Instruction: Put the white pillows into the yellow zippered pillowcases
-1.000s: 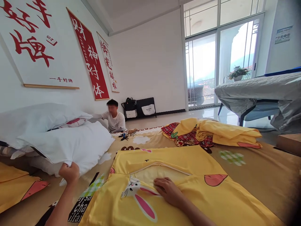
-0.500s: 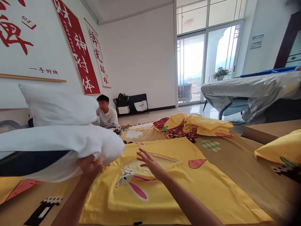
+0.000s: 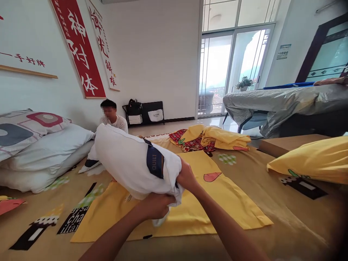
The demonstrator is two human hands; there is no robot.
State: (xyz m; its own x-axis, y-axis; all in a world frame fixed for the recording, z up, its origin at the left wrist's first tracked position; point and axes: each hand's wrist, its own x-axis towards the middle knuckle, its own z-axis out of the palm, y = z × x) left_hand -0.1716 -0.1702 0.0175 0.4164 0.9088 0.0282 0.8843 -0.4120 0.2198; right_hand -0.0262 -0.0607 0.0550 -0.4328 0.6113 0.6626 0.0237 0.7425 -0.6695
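Observation:
A plump white pillow with a dark blue "QUILT" label is held up by its near end, tilted over a yellow pillowcase. My left hand is closed on the pillow's lower corner, its fingers partly hidden by fabric. At the upper corner, my right hand grips the same end, with the fingertips tucked behind the cloth. The pillowcase lies flat on a brown patterned blanket; its carrot print shows, while the pillow covers most of its rabbit print.
White pillows are stacked at the left beneath a patterned pillow. Another person sits beyond. Yellow and red-checked fabric lies at the back, and a yellow bundle at the right. Behind stands a plastic-covered table.
The white pillow has moved right, over the pillowcase. My right hand, open above the pillowcase before, now grips the pillow along with my left hand. The view has turned slightly right.

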